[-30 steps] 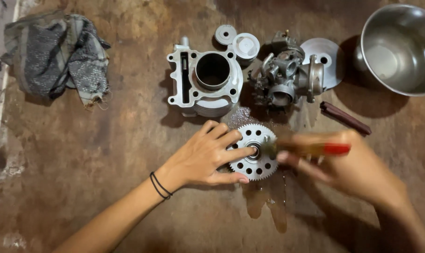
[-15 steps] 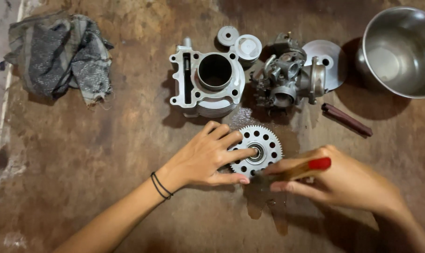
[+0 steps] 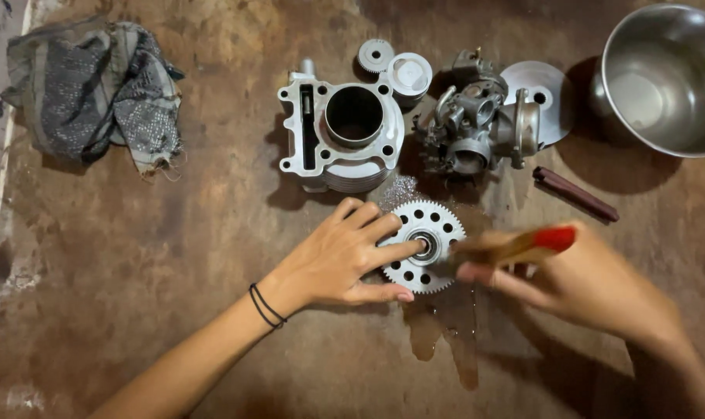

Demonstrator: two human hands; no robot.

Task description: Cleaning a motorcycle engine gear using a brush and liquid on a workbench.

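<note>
Silver toothed gear (image 3: pixel 424 247) with holes lies flat.

The left hand (image 3: pixel 341 260) lies flat with fingers spread, palm down. The right hand (image 3: pixel 593 283) is blurred, its fingers curled in a grip.

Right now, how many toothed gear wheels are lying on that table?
2. A large drilled gear lies flat under the left hand, beside the right hand holding a red-tipped brush. A small gear sits above the engine cylinder. More may be hidden.
</note>
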